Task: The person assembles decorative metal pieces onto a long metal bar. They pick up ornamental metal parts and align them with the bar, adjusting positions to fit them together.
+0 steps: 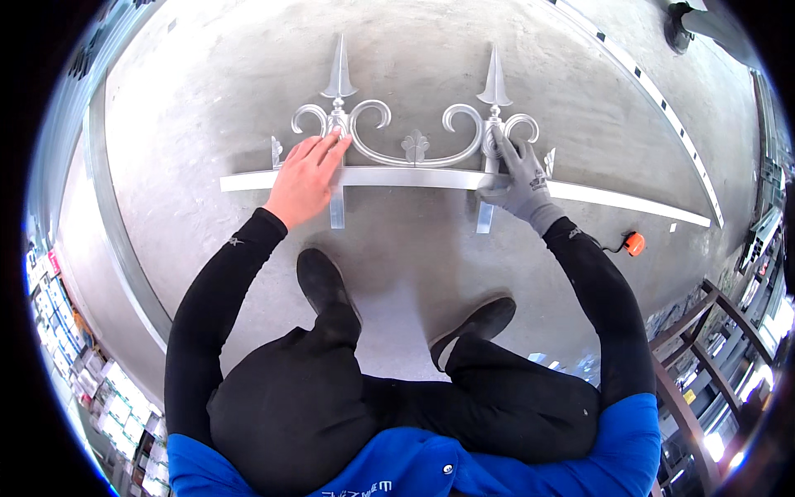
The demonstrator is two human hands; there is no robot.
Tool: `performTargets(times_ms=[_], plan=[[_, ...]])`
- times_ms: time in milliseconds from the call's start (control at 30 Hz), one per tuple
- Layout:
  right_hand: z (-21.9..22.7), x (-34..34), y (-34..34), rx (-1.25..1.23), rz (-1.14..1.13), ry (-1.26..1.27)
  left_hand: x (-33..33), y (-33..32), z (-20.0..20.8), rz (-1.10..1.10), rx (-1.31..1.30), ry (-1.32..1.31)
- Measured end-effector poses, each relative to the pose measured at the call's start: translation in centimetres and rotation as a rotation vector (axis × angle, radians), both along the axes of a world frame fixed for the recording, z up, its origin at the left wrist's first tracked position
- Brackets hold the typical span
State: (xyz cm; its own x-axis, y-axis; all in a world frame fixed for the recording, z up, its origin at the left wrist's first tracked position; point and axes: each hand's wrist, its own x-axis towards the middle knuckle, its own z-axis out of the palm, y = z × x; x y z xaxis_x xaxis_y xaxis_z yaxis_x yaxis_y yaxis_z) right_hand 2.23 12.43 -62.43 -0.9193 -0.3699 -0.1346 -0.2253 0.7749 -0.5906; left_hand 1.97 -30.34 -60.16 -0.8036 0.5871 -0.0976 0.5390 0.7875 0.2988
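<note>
A silver metal scroll ornament (pixel 377 151) with curled arms and a small leaf (pixel 416 146) in its middle lies on the floor. Two spear-shaped finials (pixel 339 70) (pixel 494 80) point away from me at its far side. A long flat silver bar (pixel 414 177) crosses the lower part of its two posts (pixel 337 209) (pixel 485 218). My bare left hand (pixel 306 180) grips the left post, fingertips on its upper part, thumb hidden. My right hand (pixel 523 184), in a grey glove, holds the right post, its thumb by the bar and its fingers higher up.
An orange tape measure (pixel 634 243) lies on the floor at the right. A long marked strip (pixel 662 103) runs across the far right. Another person's shoe (pixel 678 28) shows at the far right corner. A dark metal frame (pixel 691 398) stands at the lower right, and a long rail (pixel 120 224) runs at the left.
</note>
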Motion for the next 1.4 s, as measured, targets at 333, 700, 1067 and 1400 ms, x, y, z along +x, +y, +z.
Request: performTargets(times_ms=[333, 700, 1067, 1400], plan=[[0.6, 1.1, 1.5, 0.088, -0.009, 0.028, 0.0, 0.2, 0.0, 0.04, 0.093, -0.127], [0.7, 9.3, 1.4, 0.045, -0.205, -0.274, -0.5, -0.7, 0.6, 0.156, 0.059, -0.236], [0.1, 9.1, -1.8, 0.062, -0.264, -0.485, -0.7, -1.0, -0.8, 0.051, 0.105, -0.202], [1.8, 3.8, 2.0, -0.011, -0.01, 0.178, -0.9, -1.1, -0.7, 0.079, 0.106, -0.245]])
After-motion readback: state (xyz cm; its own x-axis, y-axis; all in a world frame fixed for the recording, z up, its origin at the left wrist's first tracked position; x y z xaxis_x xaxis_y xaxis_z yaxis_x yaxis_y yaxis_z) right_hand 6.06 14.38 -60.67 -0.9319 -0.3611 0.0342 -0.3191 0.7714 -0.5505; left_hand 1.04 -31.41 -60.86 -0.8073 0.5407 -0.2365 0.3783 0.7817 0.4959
